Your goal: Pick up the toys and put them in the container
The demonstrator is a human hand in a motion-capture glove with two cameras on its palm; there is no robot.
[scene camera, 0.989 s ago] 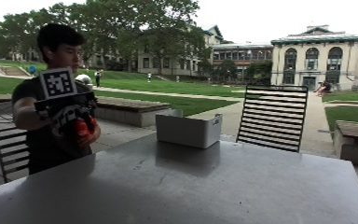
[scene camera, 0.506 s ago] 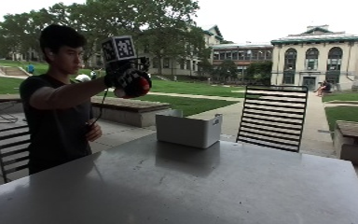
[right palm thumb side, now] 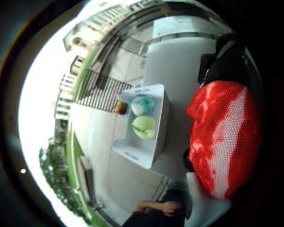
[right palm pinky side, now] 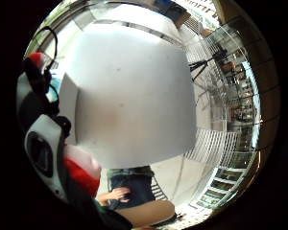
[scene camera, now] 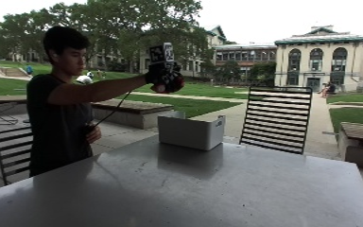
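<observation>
The red toy [scene camera: 175, 84] is being held in the gloved right hand [scene camera: 162, 75], raised well above the white container [scene camera: 191, 132] with the arm stretched out level. The fingers are curling round the toy. In the thumb side palm view the toy [right palm thumb side: 222, 137] is showing a rounded body covered in a fine mesh-like texture, red with paler streaks, and is lying close against the palm.

The container is standing on the grey worktop [scene camera: 187, 189], near its far edge. It is a rectangular, open-topped box with smooth, thin white walls. Seen from above in the thumb side palm view, the container [right palm thumb side: 154, 142] is holding three rounded toys: a pale green one [right palm thumb side: 144, 126], a light blue one [right palm thumb side: 142, 105] just beside it, and a small orange-brown one [right palm thumb side: 119, 108] at a corner.

The worktop surface is smooth and faintly reflective. A black slatted metal chair [scene camera: 276, 118] is standing beyond the worktop, and another metal chair [scene camera: 14, 146] is standing behind the person.
</observation>
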